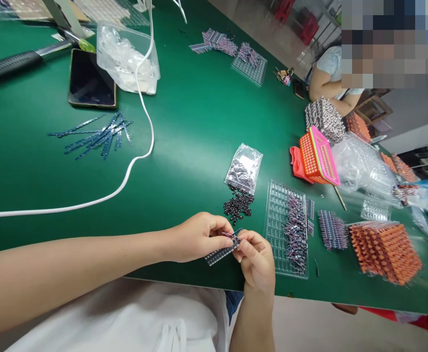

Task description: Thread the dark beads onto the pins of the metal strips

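My left hand (pixel 202 239) and my right hand (pixel 259 259) meet near the table's front edge. Between their fingers is a dark strip with rows of small light squares (pixel 219 255), which looks like a circuit-board panel. The left thumb and fingers pinch its upper part. At its far end the right thumb and forefinger close together, with thin pinkish wires partly showing there. Just beyond the hands lies a pile of small black beadlike parts (pixel 238 204), spilling from a clear plastic bag (pixel 245 166). Right of my right hand, a clear compartment tray (pixel 276 225) holds many small wired parts (pixel 296 234).
Rightward are a stack of wired strips (pixel 333 230), orange stacked pieces (pixel 386 252) and an orange-pink basket (pixel 314 156). On the left lie blue strips (pixel 103 134), a phone (pixel 92 80), a hammer (pixel 26 61) and a white cable (pixel 125 181). Another person (pixel 331 78) sits far right.
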Tool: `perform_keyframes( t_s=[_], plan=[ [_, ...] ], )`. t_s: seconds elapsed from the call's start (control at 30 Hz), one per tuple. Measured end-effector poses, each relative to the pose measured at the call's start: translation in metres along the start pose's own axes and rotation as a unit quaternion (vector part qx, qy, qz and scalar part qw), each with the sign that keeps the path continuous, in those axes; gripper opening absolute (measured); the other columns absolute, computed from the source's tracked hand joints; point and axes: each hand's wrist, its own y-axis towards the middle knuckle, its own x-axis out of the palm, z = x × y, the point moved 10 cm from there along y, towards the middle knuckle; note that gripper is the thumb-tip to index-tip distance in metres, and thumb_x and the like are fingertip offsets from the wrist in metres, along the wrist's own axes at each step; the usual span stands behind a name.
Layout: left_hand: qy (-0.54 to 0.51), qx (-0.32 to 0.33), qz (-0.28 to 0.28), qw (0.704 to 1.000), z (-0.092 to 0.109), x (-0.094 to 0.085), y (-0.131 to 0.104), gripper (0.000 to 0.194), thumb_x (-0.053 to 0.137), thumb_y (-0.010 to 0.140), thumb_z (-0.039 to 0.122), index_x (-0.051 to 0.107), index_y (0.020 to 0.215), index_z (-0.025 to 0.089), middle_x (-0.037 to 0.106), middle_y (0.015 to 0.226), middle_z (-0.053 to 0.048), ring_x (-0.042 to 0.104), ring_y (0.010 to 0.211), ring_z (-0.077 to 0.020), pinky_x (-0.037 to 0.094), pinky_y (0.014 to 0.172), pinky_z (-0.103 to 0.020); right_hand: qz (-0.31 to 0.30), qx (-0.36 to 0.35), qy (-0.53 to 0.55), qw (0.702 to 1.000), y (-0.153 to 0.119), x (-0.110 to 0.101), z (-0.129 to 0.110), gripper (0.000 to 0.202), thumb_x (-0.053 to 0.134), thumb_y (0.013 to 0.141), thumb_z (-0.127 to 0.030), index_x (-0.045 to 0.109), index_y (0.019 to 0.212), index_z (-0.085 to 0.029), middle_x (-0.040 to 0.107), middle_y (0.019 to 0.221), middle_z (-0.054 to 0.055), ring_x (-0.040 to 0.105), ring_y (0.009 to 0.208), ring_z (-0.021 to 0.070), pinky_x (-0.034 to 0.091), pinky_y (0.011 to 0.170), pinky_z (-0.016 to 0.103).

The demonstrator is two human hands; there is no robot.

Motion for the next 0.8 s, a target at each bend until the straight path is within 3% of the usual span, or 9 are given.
perform_keyframes(
  t_s=[0.13,0.33,0.43,0.53,0.63,0.73,0.8],
  plan=[
    [-0.036,-0.022,-0.014,0.999,-0.005,0.000,0.003,0.018,0.066,0.078,0.032,0.064,0.083,0.015,0.063,0.073,0.001,0.055,0.068,-0.0128,0.044,0.064,-0.024,0.001,0.000,0.004,1.000,-0.001,-0.003,0.001,0.024,0.082,0.069,-0.037,0.072,0.077,-0.018,0.059,0.066,-0.001,0.048,0.052,0.0070,0.034,0.048,0.021],
    [-0.066,-0.035,0.088,0.993,-0.011,-0.029,0.009,0.023,0.070,0.076,0.037,0.065,0.082,0.016,0.065,0.074,0.000,0.058,0.070,-0.0148,0.044,0.065,-0.024,0.052,-0.069,-0.003,0.996,0.000,-0.009,-0.007,0.020,0.075,0.077,-0.037,0.069,0.081,-0.018,0.052,0.055,-0.005,0.044,0.048,0.0064,0.030,0.048,0.020],
    [-0.049,-0.031,0.108,0.992,-0.014,-0.036,0.009,0.029,0.071,0.078,0.045,0.066,0.083,0.017,0.066,0.077,-0.001,0.059,0.074,-0.0162,0.044,0.066,-0.025,0.076,-0.109,-0.043,0.990,-0.009,-0.006,-0.014,0.018,0.072,0.080,-0.037,0.069,0.081,-0.019,0.051,0.054,-0.006,0.044,0.048,0.0068,0.033,0.049,0.021],
    [-0.052,-0.042,0.106,0.992,-0.022,-0.038,0.010,0.035,0.074,0.075,0.052,0.068,0.084,0.019,0.068,0.079,-0.001,0.060,0.075,-0.0177,0.046,0.066,-0.025,0.085,-0.158,-0.129,0.975,-0.025,-0.007,-0.035,0.015,0.069,0.083,-0.034,0.069,0.081,-0.020,0.058,0.068,-0.003,0.050,0.053,0.0077,0.039,0.052,0.022],
    [-0.051,-0.051,0.092,0.993,-0.027,-0.037,0.013,0.037,0.076,0.073,0.056,0.070,0.085,0.021,0.069,0.082,-0.001,0.061,0.078,-0.0183,0.047,0.068,-0.024,0.138,-0.245,-0.259,0.924,-0.051,-0.035,-0.080,0.011,0.066,0.086,-0.032,0.070,0.084,-0.021,0.062,0.079,-0.001,0.057,0.063,0.0106,0.044,0.058,0.024],
    [-0.057,-0.056,0.096,0.992,-0.030,-0.036,0.013,0.039,0.077,0.071,0.057,0.070,0.085,0.021,0.070,0.083,-0.001,0.061,0.080,-0.0183,0.047,0.071,-0.023,0.292,-0.275,-0.394,0.827,-0.071,-0.099,-0.125,0.016,0.064,0.087,-0.036,0.071,0.089,-0.021,0.067,0.086,0.002,0.061,0.079,0.0148,0.048,0.073,0.027],
    [-0.064,-0.058,0.093,0.992,-0.033,-0.033,0.013,0.039,0.077,0.071,0.057,0.069,0.085,0.021,0.069,0.084,-0.001,0.061,0.081,-0.0181,0.047,0.071,-0.023,0.340,-0.267,-0.450,0.782,-0.067,-0.136,-0.144,0.024,0.061,0.088,-0.041,0.071,0.094,-0.020,0.069,0.093,0.005,0.063,0.085,0.0174,0.049,0.079,0.030]
  ],
)
